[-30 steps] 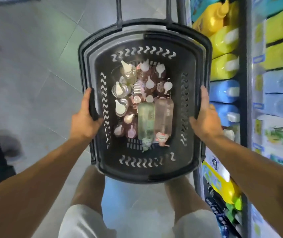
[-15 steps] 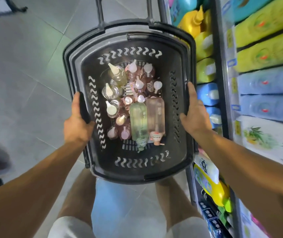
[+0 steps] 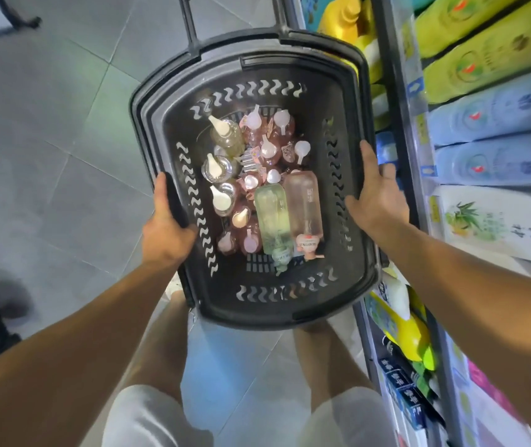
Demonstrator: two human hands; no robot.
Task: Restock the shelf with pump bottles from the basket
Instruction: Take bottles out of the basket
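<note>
Gripping the black basket (image 3: 254, 309) by its two long sides, the person holds it in front of their legs in the head view, the only one there is. The left hand (image 3: 166, 232) is curled round the left rim, thumb inside against the slotted wall and fingers wrapped under the outer edge. The right hand (image 3: 376, 196) lies over the right rim with its fingers fairly straight and reaching down the outer side, thumb stretched forward along the inner edge; whether those fingers hook beneath the rim cannot be told.

Between the two hands, on the basket floor, stand the pump bottles (image 3: 251, 162): pale and pink ones upright with white pump heads, clustered nearer the left hand and ahead of it. Two larger ones lie flat toward the right hand: a green bottle (image 3: 272, 217) and, touching it on the side closer to the right hand, a pink bottle (image 3: 304, 208), both with their pumps pointing back at the person.

Just beyond the right hand rises the shelf (image 3: 396, 130), stocked with yellow, blue and white containers. Ahead of both hands, the basket's pull handle (image 3: 190, 24) runs out over the grey tiled floor (image 3: 64, 124).
</note>
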